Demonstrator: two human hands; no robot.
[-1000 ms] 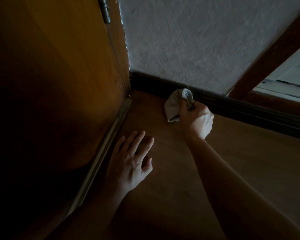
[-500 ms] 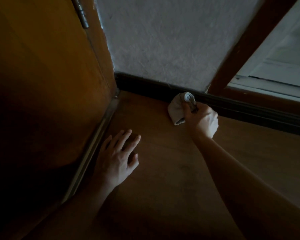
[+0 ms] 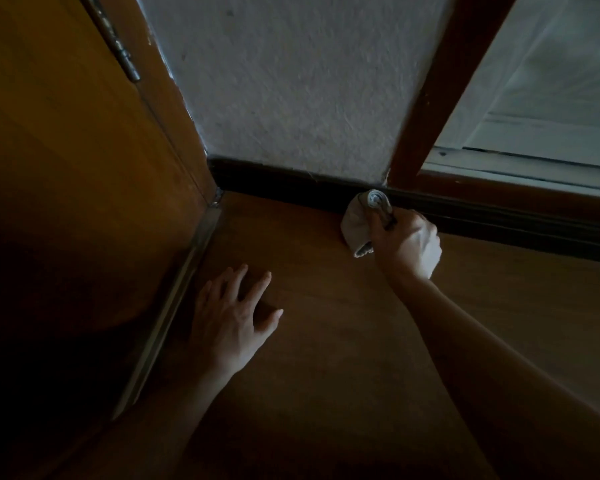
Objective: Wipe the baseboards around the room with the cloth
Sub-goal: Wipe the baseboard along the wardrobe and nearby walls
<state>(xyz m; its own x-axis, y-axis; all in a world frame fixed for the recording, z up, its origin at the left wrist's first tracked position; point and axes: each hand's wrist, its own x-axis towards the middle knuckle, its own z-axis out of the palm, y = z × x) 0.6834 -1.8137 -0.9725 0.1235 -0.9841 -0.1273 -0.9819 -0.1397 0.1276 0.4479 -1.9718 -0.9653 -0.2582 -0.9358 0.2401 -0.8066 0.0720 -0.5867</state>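
A dark baseboard (image 3: 281, 183) runs along the foot of the pale textured wall and on to the right under a window frame. My right hand (image 3: 407, 242) grips a bunched light grey cloth (image 3: 359, 220) and holds it against the baseboard, just below the bottom of a dark wooden post. My left hand (image 3: 231, 317) rests flat on the brown wooden floor, fingers spread, holding nothing, close to the metal threshold strip at the door.
A wooden door (image 3: 77, 161) with a metal hinge (image 3: 118, 39) fills the left side, with a metal strip (image 3: 174, 296) along its foot. A dark wooden post (image 3: 437, 91) rises at the right, with a window (image 3: 551, 98) beyond it. Brown floor (image 3: 326, 358) spreads below.
My right hand has slid the cloth to the right along the baseboard, from near the door corner to below the wooden post. My left hand stays flat on the floor.
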